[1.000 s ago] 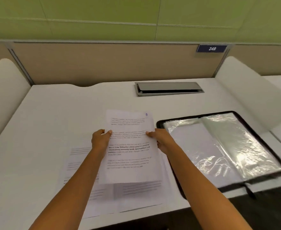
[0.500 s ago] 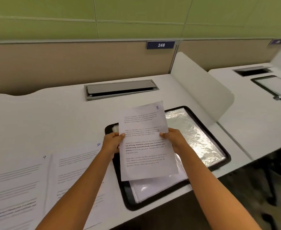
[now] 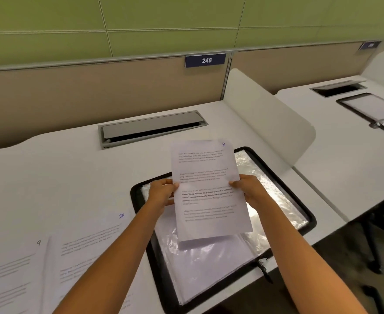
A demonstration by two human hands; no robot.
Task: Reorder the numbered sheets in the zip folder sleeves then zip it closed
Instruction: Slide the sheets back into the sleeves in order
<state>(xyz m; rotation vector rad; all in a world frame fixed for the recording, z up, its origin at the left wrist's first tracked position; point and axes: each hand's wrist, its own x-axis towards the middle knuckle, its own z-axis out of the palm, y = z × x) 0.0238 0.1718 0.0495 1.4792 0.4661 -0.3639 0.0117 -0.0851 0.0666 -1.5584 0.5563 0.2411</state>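
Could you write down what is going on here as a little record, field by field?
In hand: sheet 8, held over the zip folder
Left hand: pinches the sheet's left edge
Right hand: pinches its right edge
Folder: open, clear sleeves showing
On desk: sheet 10 and sheet 9, left of the folder
Sign: 248

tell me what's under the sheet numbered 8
The open zip folder and its clear sleeves, on the desk. The sheet hides the middle of the sleeves.

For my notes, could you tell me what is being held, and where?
Sheet 8, pinched at its side edges by the left hand and right hand.
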